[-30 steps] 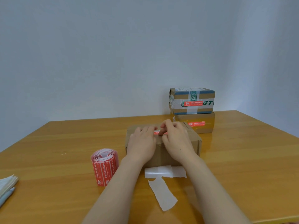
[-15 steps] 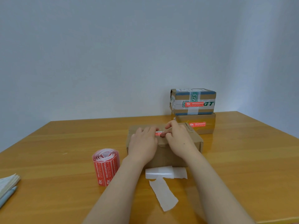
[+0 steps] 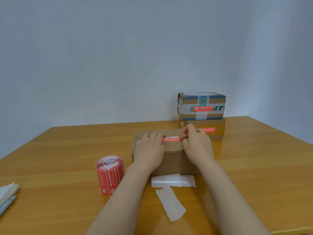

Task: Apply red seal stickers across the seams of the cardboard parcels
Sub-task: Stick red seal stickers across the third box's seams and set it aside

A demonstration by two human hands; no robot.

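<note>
A plain cardboard parcel (image 3: 174, 160) lies in the middle of the wooden table (image 3: 67, 150). A red seal sticker (image 3: 171, 139) lies across its top seam. My left hand (image 3: 149, 150) rests flat on the parcel's top, fingertips on the sticker's left end. My right hand (image 3: 197, 145) presses the sticker's right end with its fingers. A roll of red seal stickers (image 3: 110, 174) stands upright left of the parcel.
Two sealed parcels are stacked at the back right: a taped one (image 3: 201, 106) on a brown one (image 3: 215, 128), each with a red sticker. White backing strips (image 3: 172, 181) lie before the parcel. A notebook and pen (image 3: 7, 195) sit at the left edge.
My hands have spread apart along the sticker, the right one sliding to the right, so more of the red sticker shows between them.
</note>
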